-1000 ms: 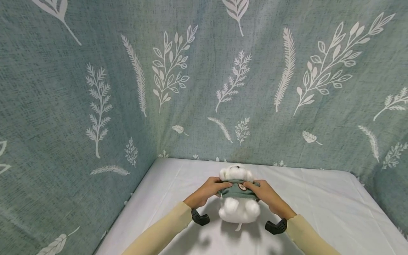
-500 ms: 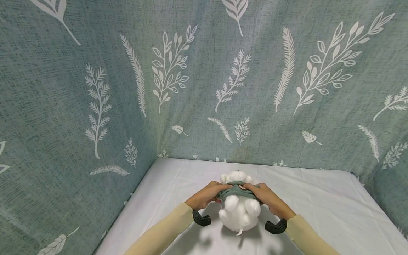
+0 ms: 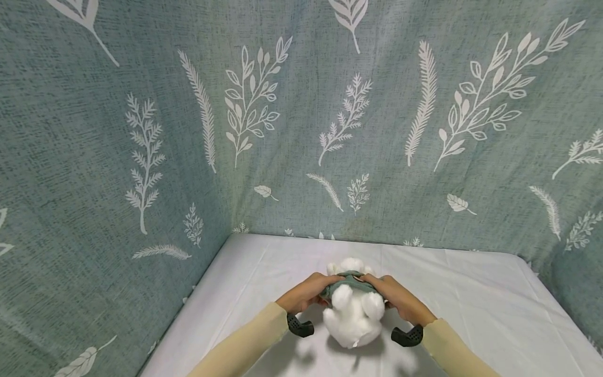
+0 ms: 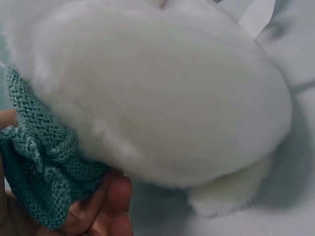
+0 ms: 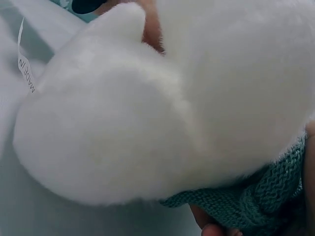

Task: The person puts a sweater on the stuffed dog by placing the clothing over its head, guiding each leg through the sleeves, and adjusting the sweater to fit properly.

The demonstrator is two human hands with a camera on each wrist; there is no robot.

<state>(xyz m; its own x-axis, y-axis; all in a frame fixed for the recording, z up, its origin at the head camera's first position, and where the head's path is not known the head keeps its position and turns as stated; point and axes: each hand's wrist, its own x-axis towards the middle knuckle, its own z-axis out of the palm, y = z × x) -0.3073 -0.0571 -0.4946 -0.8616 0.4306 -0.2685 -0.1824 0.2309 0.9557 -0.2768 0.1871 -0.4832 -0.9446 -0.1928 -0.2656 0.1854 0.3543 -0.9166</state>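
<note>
A white stuffed toy (image 3: pixel 350 319) in a teal knitted sweater (image 3: pixel 349 281) is held between both hands, its rounded bottom and feet toward the camera. The left hand (image 3: pixel 308 292) grips the toy's left-hand side in the head view, thumb over the sweater. Opposite it, the right hand (image 3: pixel 398 296) grips the other side, its thumb on the chest by a small round patch. In the left wrist view, fingers (image 4: pixel 115 201) curl under the bunched knit (image 4: pixel 47 162). A printed white tag (image 5: pixel 25 71) sticks out of the toy in the right wrist view. Its face is hidden.
A white cloth (image 3: pixel 471 303) covers the flat surface below. Blue-green curtains (image 3: pixel 292 131) with white leaf prints stand behind and at both sides. Each wrist wears a black device, one on the left (image 3: pixel 300 325) and one on the right (image 3: pixel 407 335).
The toy has tipped in the hands: its head has gone back and lower in view, and its bottom has swung up toward the camera. Both hands keep their grip, with the left slightly lower.
</note>
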